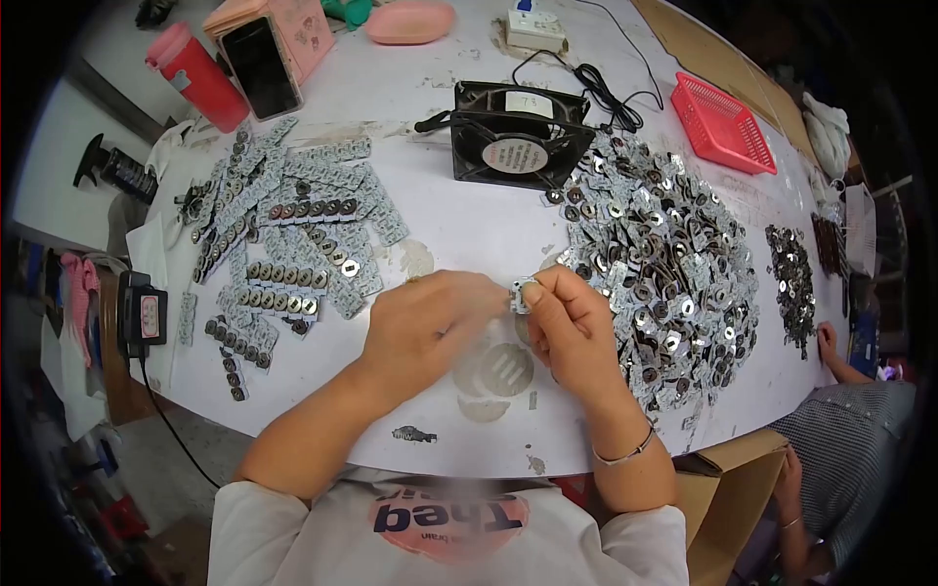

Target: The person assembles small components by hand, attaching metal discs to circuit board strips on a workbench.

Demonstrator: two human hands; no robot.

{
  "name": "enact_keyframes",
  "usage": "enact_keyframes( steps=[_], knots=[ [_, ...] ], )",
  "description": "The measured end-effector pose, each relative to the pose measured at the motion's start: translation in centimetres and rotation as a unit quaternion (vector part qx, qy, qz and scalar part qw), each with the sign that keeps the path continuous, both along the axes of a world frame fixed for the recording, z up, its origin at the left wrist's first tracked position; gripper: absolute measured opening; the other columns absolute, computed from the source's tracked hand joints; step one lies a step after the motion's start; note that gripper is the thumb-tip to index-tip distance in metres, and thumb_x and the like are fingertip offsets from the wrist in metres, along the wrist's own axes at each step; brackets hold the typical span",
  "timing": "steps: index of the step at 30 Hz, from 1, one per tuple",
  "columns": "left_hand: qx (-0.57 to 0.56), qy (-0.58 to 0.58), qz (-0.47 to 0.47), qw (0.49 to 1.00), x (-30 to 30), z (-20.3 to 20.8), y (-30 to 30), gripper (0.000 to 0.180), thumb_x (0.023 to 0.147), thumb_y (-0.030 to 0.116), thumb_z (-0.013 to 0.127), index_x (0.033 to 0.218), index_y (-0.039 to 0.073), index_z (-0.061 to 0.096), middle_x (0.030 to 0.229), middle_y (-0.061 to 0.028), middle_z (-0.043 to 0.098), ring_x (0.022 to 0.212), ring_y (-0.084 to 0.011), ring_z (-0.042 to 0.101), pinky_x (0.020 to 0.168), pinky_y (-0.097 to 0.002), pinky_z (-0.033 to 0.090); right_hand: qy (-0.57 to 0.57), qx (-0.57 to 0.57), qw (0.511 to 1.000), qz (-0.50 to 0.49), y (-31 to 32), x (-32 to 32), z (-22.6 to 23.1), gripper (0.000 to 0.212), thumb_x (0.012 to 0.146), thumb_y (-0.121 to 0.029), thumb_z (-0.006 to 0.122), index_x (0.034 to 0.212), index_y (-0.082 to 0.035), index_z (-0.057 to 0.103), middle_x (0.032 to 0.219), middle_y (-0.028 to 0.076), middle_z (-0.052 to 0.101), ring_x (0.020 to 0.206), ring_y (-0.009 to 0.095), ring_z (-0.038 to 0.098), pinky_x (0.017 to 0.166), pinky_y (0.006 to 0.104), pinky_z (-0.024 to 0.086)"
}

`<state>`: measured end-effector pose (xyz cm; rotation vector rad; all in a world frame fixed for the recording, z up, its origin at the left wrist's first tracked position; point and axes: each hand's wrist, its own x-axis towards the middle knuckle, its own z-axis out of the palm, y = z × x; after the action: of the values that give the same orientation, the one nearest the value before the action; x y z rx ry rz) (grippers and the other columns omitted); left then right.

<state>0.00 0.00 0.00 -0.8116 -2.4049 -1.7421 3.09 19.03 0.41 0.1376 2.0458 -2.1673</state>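
Note:
Between the thumb and fingers of my right hand (576,327) is a small silvery metal piece (519,295), held up over the middle of the table. My left hand (435,322) is beside it on the left, its fingers reaching toward the piece and smeared by motion. Whether those fingers touch or hold anything cannot be made out. To the right of my hands spreads a big heap of loose small metal parts (674,283), many with round dark discs. On the left lie rows of similar parts (283,273) lined up in strips.
A black square fan (518,137) stands beyond my hands, its cable (606,93) running back to a white power box (534,29). A pink basket (723,122) sits back right. A phone (262,68) and red bottle (200,78) stand back left. Another person's hand (828,342) rests at the right edge.

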Motion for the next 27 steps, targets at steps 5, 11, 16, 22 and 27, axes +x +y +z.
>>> enact_keyframes(
  steps=[5,11,16,22,27],
  knots=[
    [-0.046,0.042,-0.017,0.998,-0.1,-0.6,0.6,0.020,0.081,0.001,0.067,0.100,0.005,0.069,0.099,-0.0097,0.068,0.085,-0.0180,0.067,0.069,-0.0278,0.053,-0.061,-0.010,0.998,-0.005,1.2,-0.6,0.6,0.011,0.091,-0.014,0.064,0.084,-0.005,0.062,0.061,-0.006,0.054,0.053,0.000,0.042,0.048,0.0186,0.033],
    [0.071,-0.209,-0.045,0.974,-0.6,-0.8,-0.1,0.023,0.087,-0.002,0.064,0.110,-0.001,0.063,0.113,-0.0086,0.060,0.092,-0.0154,0.066,0.069,-0.0248,0.056,0.098,0.252,0.960,-0.067,2.1,-0.9,0.9,0.010,0.084,-0.008,0.071,0.082,0.001,0.066,0.067,-0.002,0.063,0.057,0.003,0.052,0.049,0.0196,0.041],
    [0.149,-0.363,-0.064,0.917,-1.0,-0.2,-0.7,0.023,0.086,-0.003,0.065,0.108,-0.004,0.061,0.099,-0.0099,0.065,0.089,-0.0145,0.067,0.069,-0.0248,0.056,0.047,0.166,0.985,0.026,2.2,-0.2,0.5,0.016,0.087,-0.009,0.067,0.099,0.000,0.072,0.070,0.000,0.066,0.058,0.003,0.053,0.053,0.0187,0.041],
    [0.146,-0.429,-0.110,0.885,-1.5,0.9,-1.5,0.019,0.084,-0.002,0.069,0.101,-0.004,0.061,0.088,-0.0100,0.069,0.081,-0.0145,0.068,0.066,-0.0247,0.056,-0.131,0.072,0.986,0.074,2.0,-0.3,2.8,0.014,0.088,-0.011,0.066,0.094,-0.001,0.073,0.064,-0.001,0.063,0.056,0.003,0.052,0.049,0.0183,0.039],
    [0.142,-0.389,-0.085,0.906,-1.4,0.7,-1.1,0.014,0.082,-0.002,0.070,0.094,-0.003,0.063,0.085,-0.0104,0.068,0.076,-0.0137,0.067,0.062,-0.0241,0.054,-0.053,0.120,0.988,0.082,1.7,0.0,2.1,0.015,0.090,-0.015,0.064,0.088,-0.003,0.072,0.065,-0.001,0.063,0.051,0.004,0.051,0.045,0.0189,0.039]
  ],
)
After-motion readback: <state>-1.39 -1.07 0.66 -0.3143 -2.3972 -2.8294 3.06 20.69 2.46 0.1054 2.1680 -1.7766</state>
